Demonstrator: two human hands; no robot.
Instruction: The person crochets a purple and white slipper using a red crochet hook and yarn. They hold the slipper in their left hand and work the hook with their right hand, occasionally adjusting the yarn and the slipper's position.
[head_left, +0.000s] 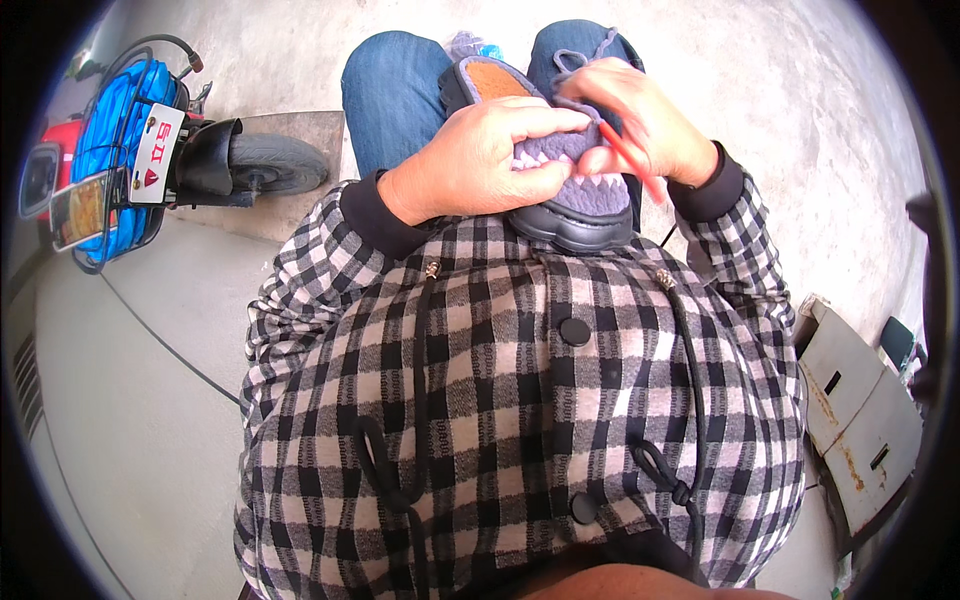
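On the lap lies a purple-grey crocheted slipper (596, 196) with a dark rubber sole, an orange-brown insole at its far end and pale pointed trim across its upper. My left hand (502, 154) holds the upper from the left side, fingertips and thumb pinching its opening edge. Close by on the right, my right hand (637, 120) holds a slim red-handled tool (630, 161), blurred, its type unclear, angled against the slipper's edge. Purple-grey yarn (574, 60) loops up around the right fingers. Part of the upper is hidden behind both hands.
Past the slipper, between the jeans-covered knees (394, 82), sits a clear plastic bag (469, 46) with purple-grey and blue contents. A parked two-wheeler (277, 161) with a blue-covered basket stands at the left. At the lower right is a rusty metal box or cabinet (847, 412). A cable crosses the floor at left.
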